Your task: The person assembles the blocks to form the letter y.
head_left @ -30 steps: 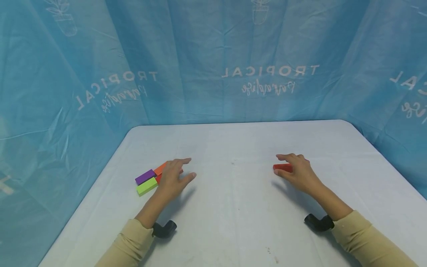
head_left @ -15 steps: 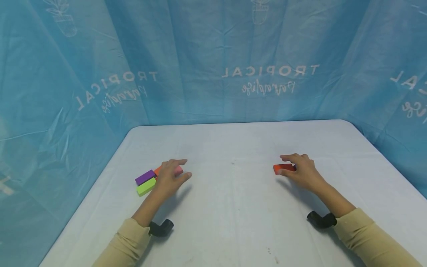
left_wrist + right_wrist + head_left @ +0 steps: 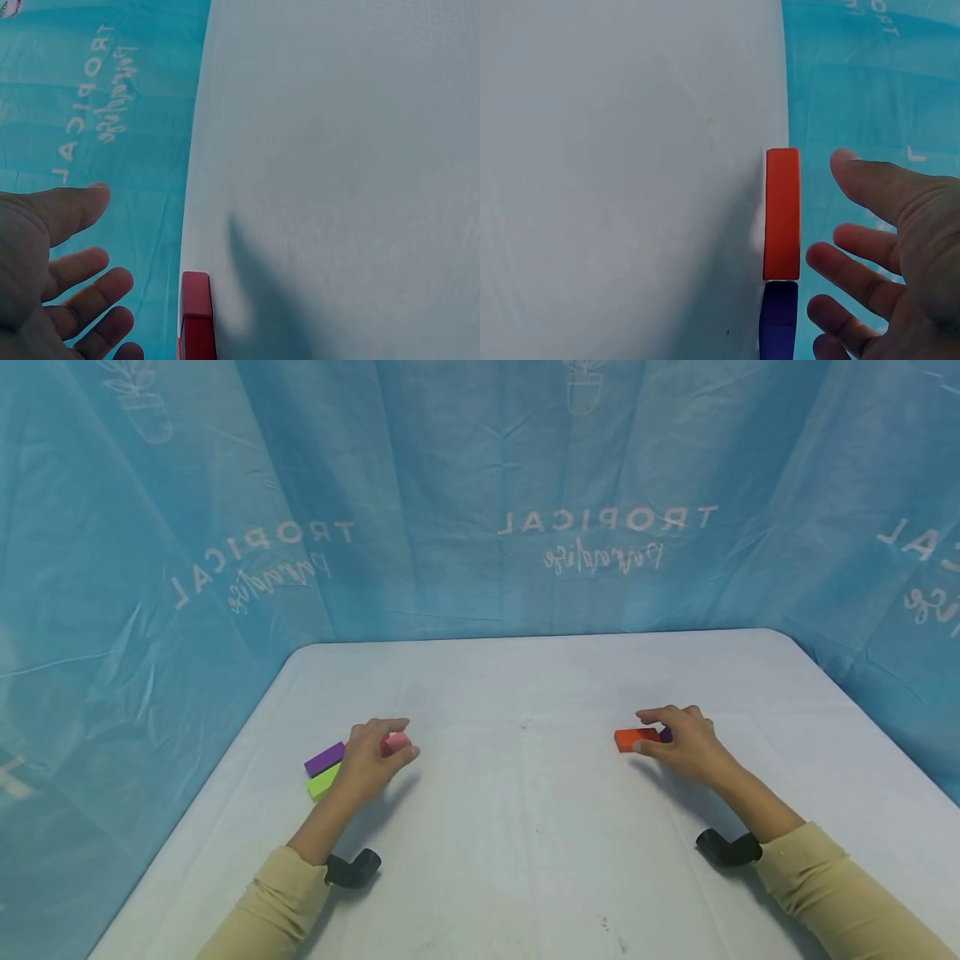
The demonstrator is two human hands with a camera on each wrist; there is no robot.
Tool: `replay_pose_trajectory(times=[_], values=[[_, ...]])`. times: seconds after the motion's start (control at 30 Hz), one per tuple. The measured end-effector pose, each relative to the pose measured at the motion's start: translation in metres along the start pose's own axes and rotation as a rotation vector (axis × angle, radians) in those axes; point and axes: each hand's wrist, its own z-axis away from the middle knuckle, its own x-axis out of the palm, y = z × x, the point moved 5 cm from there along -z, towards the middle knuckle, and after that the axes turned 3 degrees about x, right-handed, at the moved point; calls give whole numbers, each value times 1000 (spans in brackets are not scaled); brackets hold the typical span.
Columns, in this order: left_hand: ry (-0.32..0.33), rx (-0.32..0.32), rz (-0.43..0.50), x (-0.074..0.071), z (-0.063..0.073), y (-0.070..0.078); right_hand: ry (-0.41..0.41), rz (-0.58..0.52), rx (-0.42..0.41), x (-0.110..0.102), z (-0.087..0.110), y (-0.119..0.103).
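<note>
My left hand (image 3: 367,766) hovers over a small group of blocks on the left of the table, fingers and thumb spread apart with nothing between them. Around it show a purple block (image 3: 325,759), a lime green block (image 3: 322,783) and a pink block (image 3: 397,742); the hand covers the others. The left wrist view has a red block (image 3: 199,339) end to end with the pink one. On the right, my right hand (image 3: 692,747) is held over an orange block (image 3: 634,741), thumb and fingers apart. A dark purple block (image 3: 778,321) lies in line behind the orange one.
A white cloth covers the table (image 3: 517,827). Blue printed curtains (image 3: 465,577) hang along its back and sides. Black wrist-worn pieces (image 3: 354,869) stick out from both sleeves, close over the tabletop.
Both hands have drifted outward, the left one leftward and the right one rightward. More of the pink, orange and dark purple blocks now shows. The blocks themselves have stayed put.
</note>
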Motion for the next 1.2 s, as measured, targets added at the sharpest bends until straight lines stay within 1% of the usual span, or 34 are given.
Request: replay_pose_trajectory(times=[0.3, 0.63, 0.9, 1.2], values=[[-23, -23, -17, 0, -3, -9, -15, 35, 17, 0, -4, 7], [-39, -89, -55, 0, -8, -22, -9, 47, 5, 2, -7, 13], [-29, -90, -88, 1, -12, -27, -12, 57, 10, 2, -8, 15], [-16, -112, -106, 1, -16, -32, -6, 77, 7, 3, -11, 17]])
